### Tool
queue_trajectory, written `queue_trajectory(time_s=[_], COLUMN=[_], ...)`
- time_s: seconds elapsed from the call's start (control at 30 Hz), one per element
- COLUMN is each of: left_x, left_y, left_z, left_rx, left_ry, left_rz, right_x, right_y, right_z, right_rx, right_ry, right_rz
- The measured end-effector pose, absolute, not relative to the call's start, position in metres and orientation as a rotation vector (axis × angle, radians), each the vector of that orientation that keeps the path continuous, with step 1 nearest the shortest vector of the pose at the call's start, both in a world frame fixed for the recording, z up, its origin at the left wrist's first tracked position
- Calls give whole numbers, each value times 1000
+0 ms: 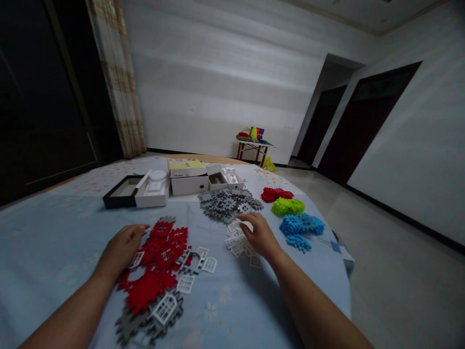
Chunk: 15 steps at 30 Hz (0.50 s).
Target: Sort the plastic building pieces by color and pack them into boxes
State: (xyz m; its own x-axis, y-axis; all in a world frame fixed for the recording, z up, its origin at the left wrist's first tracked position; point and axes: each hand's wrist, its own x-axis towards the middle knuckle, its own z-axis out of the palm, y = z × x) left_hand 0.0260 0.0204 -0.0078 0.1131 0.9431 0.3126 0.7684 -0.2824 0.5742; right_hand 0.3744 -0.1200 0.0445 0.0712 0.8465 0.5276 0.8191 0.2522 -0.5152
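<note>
My left hand (pixel 123 246) rests at the left edge of a pile of red interlocking plastic building pieces (pixel 163 247); its fingers are loosely bent, with nothing visible in them. White lattice window pieces (pixel 165 309) lie on and beside that pile, over grey toothed pieces (pixel 132 325) at its near end. A grey arch-shaped piece (pixel 192 261) is at the pile's right side. Over a heap of white window pieces (pixel 240 245) hovers my right hand (pixel 258 235), thumb and forefinger curved with a gap between them. Its other fingers are partly hidden.
Behind my right hand lies a large heap of grey pieces (pixel 227 203). Red (pixel 276 195), lime-green (pixel 288 207) and blue (pixel 301 224) piles line the right side. Boxes stand farther back, including a black-sided open box (pixel 121 191) and a yellow-topped box (pixel 187 168).
</note>
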Motion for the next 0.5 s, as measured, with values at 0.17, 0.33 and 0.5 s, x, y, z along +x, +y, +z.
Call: queue_trajectory(time_s=[0.17,0.33,0.5], left_x=[26,21,7], left_y=[20,25,45], left_z=[-6,-9,-31], left_rx=[2138,2133,2187], left_ry=[1700,1704,1705], left_rz=[903,901,926], right_x=[363,321,309], right_y=[-132,-141,-141], right_z=[42,38,31], right_rx=[-1536,-1455,-1533], right_ry=[-1825,-2192,-2341], right_rz=[119,261,162])
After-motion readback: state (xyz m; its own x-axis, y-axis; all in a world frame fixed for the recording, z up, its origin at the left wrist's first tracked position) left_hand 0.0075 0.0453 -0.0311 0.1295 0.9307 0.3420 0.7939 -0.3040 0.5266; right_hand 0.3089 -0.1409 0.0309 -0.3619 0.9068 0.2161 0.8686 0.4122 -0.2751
